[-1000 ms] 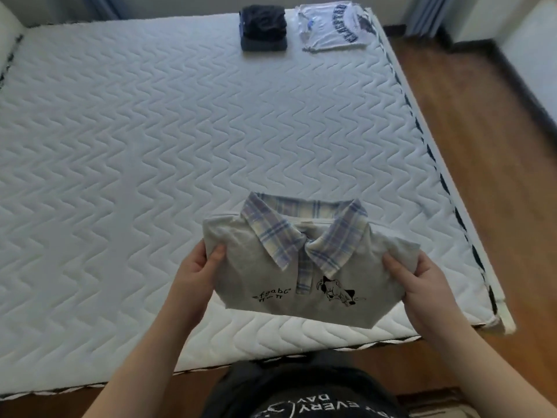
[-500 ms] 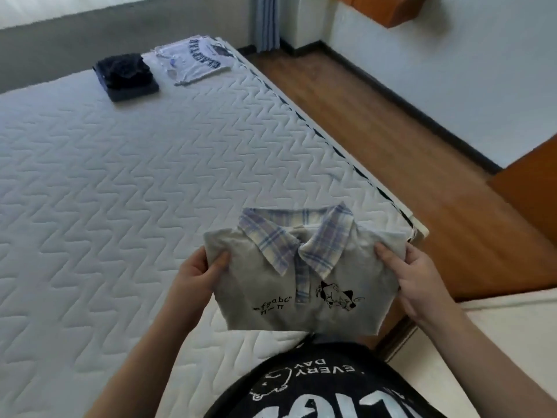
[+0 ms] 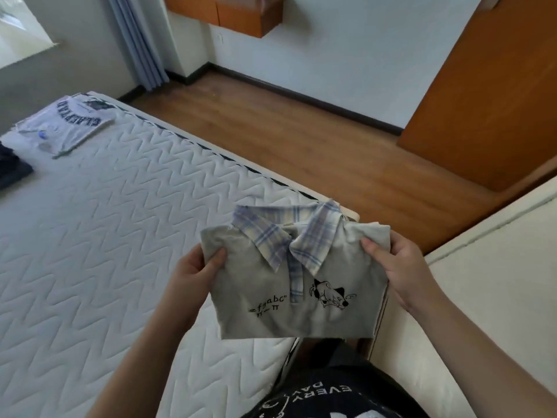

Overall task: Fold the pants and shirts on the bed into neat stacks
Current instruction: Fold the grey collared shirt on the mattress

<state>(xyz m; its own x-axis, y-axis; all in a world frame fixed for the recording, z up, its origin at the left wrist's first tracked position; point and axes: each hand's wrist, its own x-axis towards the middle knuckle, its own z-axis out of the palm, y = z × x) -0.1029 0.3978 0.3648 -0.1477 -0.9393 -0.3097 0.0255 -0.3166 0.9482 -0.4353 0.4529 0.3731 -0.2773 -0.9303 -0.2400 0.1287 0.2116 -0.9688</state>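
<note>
A folded grey shirt with a blue plaid collar and a black dog print hangs in the air over the bed's near right corner. My left hand pinches its left edge, thumb on top. My right hand grips its right edge the same way. On the white quilted mattress, a folded white shirt with dark lettering lies at the far corner. Beside it, at the frame's left edge, sits a folded dark garment, mostly cut off.
Wooden floor runs along the bed's right side. An orange-brown door panel stands at the right, a wall-hung wooden cabinet at the top. A cream surface lies at my right. A blue-grey curtain hangs past the bed.
My view has swung to the right, so the bed and both folded stacks slid left in frame. The grey shirt stays lifted between both hands and now hangs over the bed corner.
</note>
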